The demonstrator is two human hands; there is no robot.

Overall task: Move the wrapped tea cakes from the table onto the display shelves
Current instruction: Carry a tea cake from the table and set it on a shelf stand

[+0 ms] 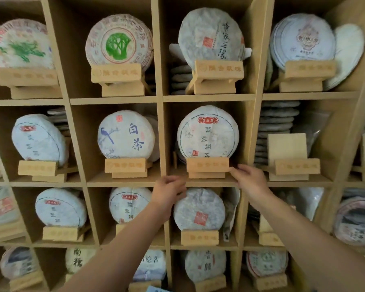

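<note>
Tea cake (208,131) upright on stand (207,165) in cubby (207,182).

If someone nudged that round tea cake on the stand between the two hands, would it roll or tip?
The tea cake is a disc on edge, so it would probably roll if freed. Its wooden stand cradles only the bottom, so a push could likely tip it. The paper wrap looks crinkled, probably not slippery.

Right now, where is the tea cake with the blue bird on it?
The blue bird tea cake stands on a wooden stand in the second shelf row, left of centre, just above the left hand.
</note>
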